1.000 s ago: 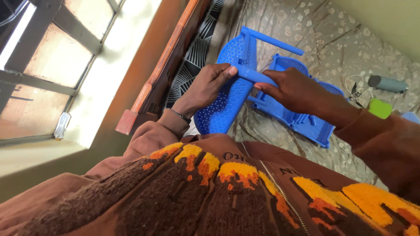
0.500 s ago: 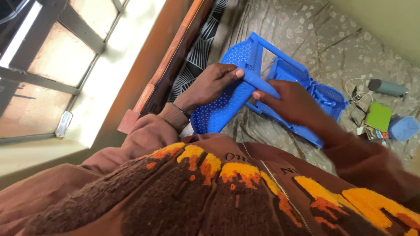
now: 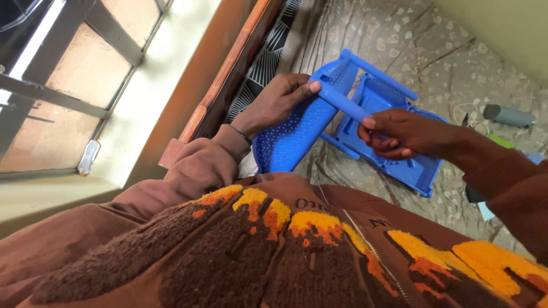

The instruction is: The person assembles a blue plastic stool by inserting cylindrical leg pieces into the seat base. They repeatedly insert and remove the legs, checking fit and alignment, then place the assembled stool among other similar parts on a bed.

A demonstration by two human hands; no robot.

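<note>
Head view: right hand (image 3: 402,134) has slid down the blue rod (image 3: 344,102).

Few such things show. At the far right, on the patterned sheet, a flat bright green packet (image 3: 501,140) lies mostly hidden behind the person's sleeve. Nearer, low at the right edge, a small pale card or label (image 3: 485,211) peeks out beside the same sleeve.
</note>
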